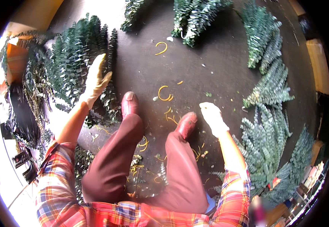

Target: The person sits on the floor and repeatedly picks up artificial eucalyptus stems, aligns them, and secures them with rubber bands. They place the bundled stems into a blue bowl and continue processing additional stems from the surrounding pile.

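Note:
My left hand [96,80], in a pale glove, reaches over a large pile of green eucalyptus stems [72,56] at the left. Its fingers are stretched out and the thumb stands apart, touching or just above the right edge of the pile. My right hand [212,116], gloved too, is in the air just right of my right shoe [187,124]. Its fingers are pressed together and curled, and nothing shows in them. The nearest greenery to it is a eucalyptus bunch [264,136] at the right.
More eucalyptus bunches [261,34] line the right side, and others [196,20] lie at the far middle. Yellow curved strips [163,93] and leaf scraps are scattered over the dark floor [210,49] between and around my feet. An orange box-like object [16,60] stands at the far left.

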Available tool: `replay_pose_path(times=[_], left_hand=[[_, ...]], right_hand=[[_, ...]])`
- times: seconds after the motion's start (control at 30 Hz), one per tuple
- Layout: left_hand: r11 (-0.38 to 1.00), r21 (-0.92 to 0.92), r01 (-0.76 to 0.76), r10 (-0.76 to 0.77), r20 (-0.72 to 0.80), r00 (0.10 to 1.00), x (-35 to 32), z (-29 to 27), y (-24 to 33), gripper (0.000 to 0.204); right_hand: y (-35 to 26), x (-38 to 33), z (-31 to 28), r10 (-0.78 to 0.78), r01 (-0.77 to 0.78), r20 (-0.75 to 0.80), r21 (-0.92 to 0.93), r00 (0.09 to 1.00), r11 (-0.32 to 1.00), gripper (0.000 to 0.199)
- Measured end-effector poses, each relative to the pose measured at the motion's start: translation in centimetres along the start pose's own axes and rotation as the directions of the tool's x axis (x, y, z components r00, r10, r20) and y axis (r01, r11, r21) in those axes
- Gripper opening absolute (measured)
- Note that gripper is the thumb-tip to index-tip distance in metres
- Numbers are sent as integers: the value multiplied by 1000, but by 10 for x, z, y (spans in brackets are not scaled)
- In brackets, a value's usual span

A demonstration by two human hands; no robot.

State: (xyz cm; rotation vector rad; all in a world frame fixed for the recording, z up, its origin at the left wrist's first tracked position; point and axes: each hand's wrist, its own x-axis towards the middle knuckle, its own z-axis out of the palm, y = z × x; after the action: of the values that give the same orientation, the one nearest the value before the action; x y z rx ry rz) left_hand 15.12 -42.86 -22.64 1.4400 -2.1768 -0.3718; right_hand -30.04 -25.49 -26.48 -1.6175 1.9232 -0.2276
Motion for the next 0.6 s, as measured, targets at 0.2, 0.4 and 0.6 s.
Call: replay_pose_path(times=[0.2, 0.4, 0.6], left_hand=[[846, -264, 462, -451, 104, 886, 98, 90, -79, 75], [417, -700, 580, -614, 253, 748, 162, 137, -173, 53], [309, -665, 680, -569, 444, 692, 221, 153, -163, 60]], right_hand=[[-72, 149, 14, -103, 109, -41, 207, 994, 972, 35], [-135, 251, 3, 4, -220, 271, 772, 962, 597, 31], [-134, 281, 34, -221, -200, 339, 855, 915, 479, 31]])
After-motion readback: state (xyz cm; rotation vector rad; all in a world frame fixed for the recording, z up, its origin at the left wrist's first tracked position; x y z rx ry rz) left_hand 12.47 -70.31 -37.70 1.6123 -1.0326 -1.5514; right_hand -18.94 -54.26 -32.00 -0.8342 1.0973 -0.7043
